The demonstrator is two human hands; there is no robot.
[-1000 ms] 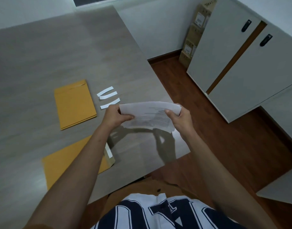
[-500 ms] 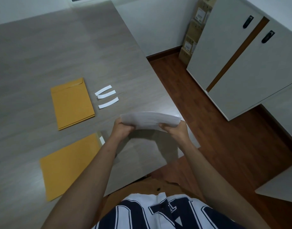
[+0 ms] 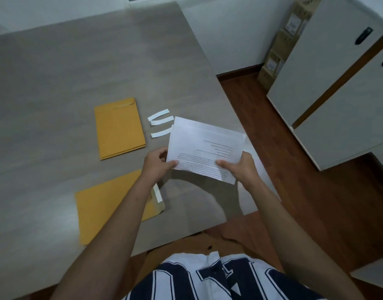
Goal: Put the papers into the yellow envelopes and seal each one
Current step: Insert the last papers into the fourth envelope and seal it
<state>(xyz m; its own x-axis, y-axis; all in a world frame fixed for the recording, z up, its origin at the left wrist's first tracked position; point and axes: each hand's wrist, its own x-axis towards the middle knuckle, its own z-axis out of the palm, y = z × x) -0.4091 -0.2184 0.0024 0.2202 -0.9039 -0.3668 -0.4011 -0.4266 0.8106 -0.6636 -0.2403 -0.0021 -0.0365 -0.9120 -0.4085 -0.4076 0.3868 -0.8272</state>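
Note:
A stack of white printed papers [image 3: 204, 146] is held above the grey table [image 3: 78, 72], near its right edge. My left hand [image 3: 157, 164] pinches the stack's near left corner, thumb on top. My right hand [image 3: 240, 167] grips its near right side. A yellow envelope [image 3: 95, 208] lies on the table below my left forearm, its open flap with a white strip toward the right. A small pile of yellow envelopes [image 3: 119, 127] lies farther back, flaps at the far end.
Three white peeled strips [image 3: 160, 123] lie between the envelope pile and the papers. White cabinets [image 3: 338, 83] stand on the right over a wooden floor [image 3: 305, 191]. Cardboard boxes [image 3: 281, 44] are stacked in the far corner.
The papers were held bent and edge-on half a second ago; now they are flattened out and tilted up, showing the printed face. Both hands kept their hold.

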